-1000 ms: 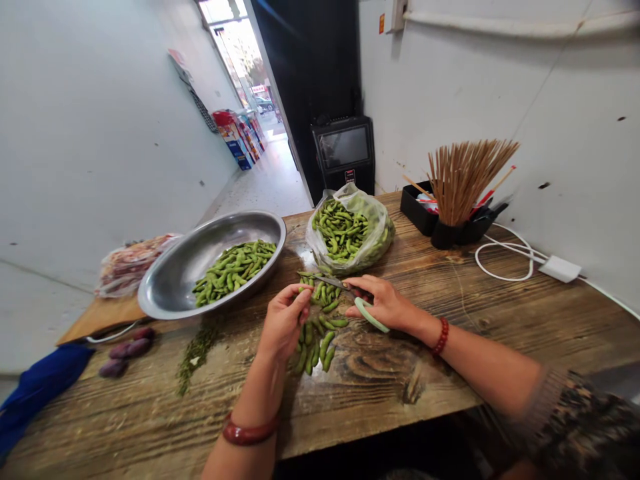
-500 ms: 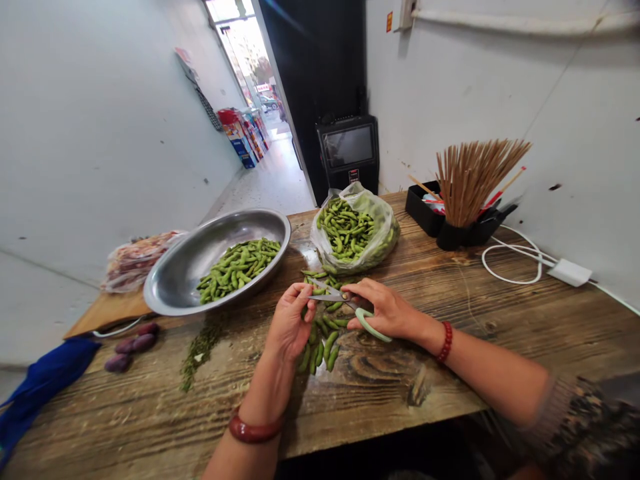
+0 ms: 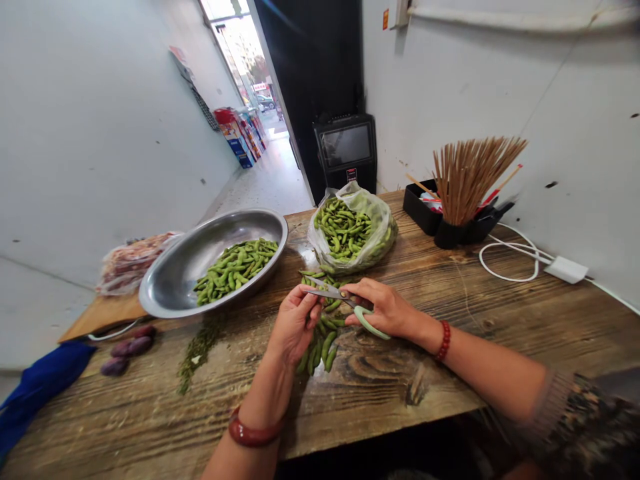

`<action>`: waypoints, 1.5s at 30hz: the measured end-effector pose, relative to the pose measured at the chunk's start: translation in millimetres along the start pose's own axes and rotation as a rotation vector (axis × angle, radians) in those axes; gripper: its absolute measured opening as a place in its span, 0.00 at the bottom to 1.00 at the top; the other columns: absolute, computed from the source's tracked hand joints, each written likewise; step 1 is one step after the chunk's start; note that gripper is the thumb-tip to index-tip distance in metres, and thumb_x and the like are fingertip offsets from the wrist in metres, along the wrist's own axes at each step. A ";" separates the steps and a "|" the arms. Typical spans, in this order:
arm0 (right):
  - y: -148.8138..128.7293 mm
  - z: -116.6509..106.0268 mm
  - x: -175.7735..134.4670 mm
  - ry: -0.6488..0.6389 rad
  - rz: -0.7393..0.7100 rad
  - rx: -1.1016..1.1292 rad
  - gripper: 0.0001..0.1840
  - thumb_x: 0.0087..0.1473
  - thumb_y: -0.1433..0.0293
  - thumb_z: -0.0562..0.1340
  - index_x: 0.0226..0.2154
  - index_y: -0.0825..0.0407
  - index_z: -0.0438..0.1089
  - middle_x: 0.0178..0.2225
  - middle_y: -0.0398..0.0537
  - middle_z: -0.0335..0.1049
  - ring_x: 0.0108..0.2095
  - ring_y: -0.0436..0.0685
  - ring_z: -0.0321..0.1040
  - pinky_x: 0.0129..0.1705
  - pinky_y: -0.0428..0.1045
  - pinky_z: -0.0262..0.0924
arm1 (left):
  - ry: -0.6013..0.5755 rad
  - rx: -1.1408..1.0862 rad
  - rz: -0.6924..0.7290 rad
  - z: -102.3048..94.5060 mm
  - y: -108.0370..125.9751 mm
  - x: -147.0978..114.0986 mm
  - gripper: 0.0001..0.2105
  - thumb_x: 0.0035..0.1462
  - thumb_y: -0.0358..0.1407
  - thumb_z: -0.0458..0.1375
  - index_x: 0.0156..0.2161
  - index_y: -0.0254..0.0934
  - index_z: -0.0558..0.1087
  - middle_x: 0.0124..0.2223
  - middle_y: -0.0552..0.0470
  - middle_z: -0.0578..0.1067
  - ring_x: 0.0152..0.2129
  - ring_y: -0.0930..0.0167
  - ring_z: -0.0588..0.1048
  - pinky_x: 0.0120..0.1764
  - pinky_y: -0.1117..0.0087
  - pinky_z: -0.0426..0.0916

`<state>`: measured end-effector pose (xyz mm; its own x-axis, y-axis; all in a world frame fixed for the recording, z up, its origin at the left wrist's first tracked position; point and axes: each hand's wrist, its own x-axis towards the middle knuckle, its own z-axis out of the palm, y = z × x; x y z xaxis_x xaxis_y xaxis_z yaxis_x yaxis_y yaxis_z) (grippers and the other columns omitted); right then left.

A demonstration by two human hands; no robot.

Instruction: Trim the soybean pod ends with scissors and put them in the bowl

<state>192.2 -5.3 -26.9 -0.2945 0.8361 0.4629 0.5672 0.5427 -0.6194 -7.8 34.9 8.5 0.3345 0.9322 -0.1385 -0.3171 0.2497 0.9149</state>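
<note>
My right hand (image 3: 383,310) is closed around the pale green handles of a pair of scissors (image 3: 369,323). The scissors' metal blades stand slightly apart and point left, their tips at the fingers of my left hand (image 3: 296,323). Thumb and fingers of that hand are pinched together; what they hold is hidden. Loose green edamame pods (image 3: 327,350) lie on the table beneath and between my hands. Just behind them sits a clear plastic bag (image 3: 383,247) full of pods. To the left, a steel basin (image 3: 170,277) holds a heap of edamame pods (image 3: 237,270).
Dark green trimmings (image 3: 193,357) and several purple-red tubers or fruits (image 3: 131,347) lie on the wooden table (image 3: 400,413). A bagged item (image 3: 133,263) rests on a board at left. Skewers (image 3: 467,180) stand in a black holder at right, near a white cable (image 3: 505,277).
The scissor blades have come slightly closer together, and my left fingers have shifted a little against them. The whole view has drifted slightly. The pods, bag and basin stay in place.
</note>
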 end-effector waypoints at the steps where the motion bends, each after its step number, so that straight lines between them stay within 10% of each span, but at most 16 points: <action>1: 0.3 0.1 -0.1 0.002 0.001 0.000 0.29 0.50 0.60 0.67 0.52 0.52 0.65 0.33 0.46 0.66 0.30 0.52 0.64 0.34 0.47 0.61 | -0.009 0.003 -0.007 -0.1 -0.1 -0.2 0.13 0.46 0.37 0.67 0.30 0.33 0.67 0.24 0.57 0.70 0.13 0.85 0.57 0.14 0.83 0.46; 15: 10.6 2.0 1.5 0.115 0.058 0.051 0.27 0.49 0.57 0.67 0.48 0.54 0.69 0.30 0.46 0.68 0.29 0.52 0.63 0.33 0.47 0.61 | 0.037 -0.131 -0.049 -20.4 13.8 6.0 0.14 0.48 0.41 0.63 0.26 0.35 0.63 0.25 0.58 0.64 0.16 0.80 0.61 0.16 0.80 0.53; 24: 3.8 -0.7 2.3 0.059 0.069 0.053 0.26 0.49 0.60 0.68 0.50 0.53 0.69 0.31 0.46 0.68 0.30 0.52 0.64 0.34 0.47 0.61 | -0.077 1.097 0.404 -16.9 -16.9 13.0 0.03 0.49 0.32 0.62 0.31 0.39 0.79 0.29 0.49 0.75 0.28 0.69 0.72 0.33 0.70 0.63; 31: 5.6 3.9 2.2 0.047 0.073 0.038 0.26 0.48 0.61 0.69 0.49 0.52 0.69 0.31 0.45 0.69 0.29 0.51 0.64 0.33 0.46 0.61 | -0.104 1.529 0.358 -14.1 -18.4 7.5 0.07 0.53 0.31 0.57 0.36 0.41 0.77 0.38 0.48 0.75 0.34 0.66 0.73 0.36 0.69 0.62; 38: 6.6 1.4 2.5 0.076 0.083 0.056 0.26 0.48 0.61 0.69 0.49 0.52 0.69 0.32 0.46 0.69 0.30 0.52 0.64 0.34 0.47 0.62 | 0.017 1.021 0.380 -19.7 -10.4 13.6 0.03 0.45 0.30 0.62 0.27 0.36 0.72 0.28 0.53 0.72 0.28 0.70 0.69 0.33 0.71 0.61; 45: 4.6 -0.2 3.3 0.061 0.111 0.090 0.30 0.45 0.63 0.70 0.51 0.52 0.67 0.33 0.45 0.67 0.31 0.52 0.64 0.34 0.47 0.62 | 0.013 0.396 0.106 -15.2 0.6 4.4 0.11 0.46 0.37 0.65 0.34 0.35 0.71 0.23 0.60 0.65 0.15 0.80 0.57 0.19 0.77 0.50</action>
<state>194.0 -0.1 -28.1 -0.1851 0.8867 0.4238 0.5217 0.4541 -0.7222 -20.0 43.1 2.7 0.3068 0.9510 -0.0383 0.0176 0.0346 0.9992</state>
